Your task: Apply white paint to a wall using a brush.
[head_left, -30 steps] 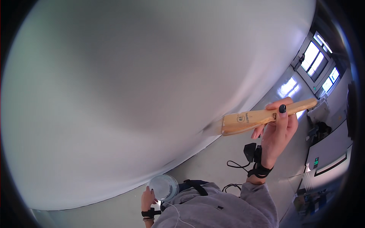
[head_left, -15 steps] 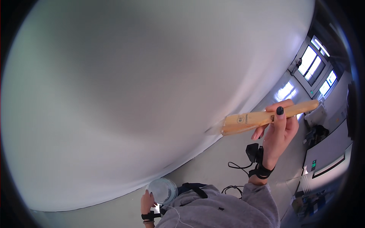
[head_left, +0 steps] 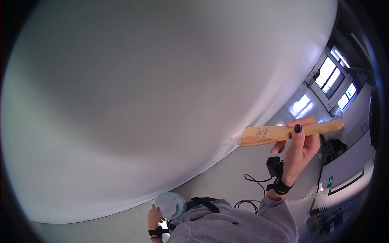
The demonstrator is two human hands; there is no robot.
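A pale, smooth wall [head_left: 142,101] fills most of the head view. My right hand [head_left: 299,150] grips a flat paintbrush [head_left: 269,134] by its wooden handle, thumb on top. Its whitish bristles point left and meet the wall near the wall's lower right edge; whether they press on it is hard to tell. Down at waist height, my left hand [head_left: 154,216] holds a clear round bucket [head_left: 170,205] by its rim. The bucket's contents cannot be made out.
A black device with a cable [head_left: 274,165] is strapped at my right wrist, and its cable loops toward my grey sweatshirt [head_left: 239,222]. Grey floor [head_left: 227,174] runs along the wall's base. Windows [head_left: 329,75] and a light partition [head_left: 344,156] stand farther off to the right.
My right hand and the paintbrush have moved down and slightly right. The bucket and my left hand sit slightly farther left in the picture, and the view has shifted a little.
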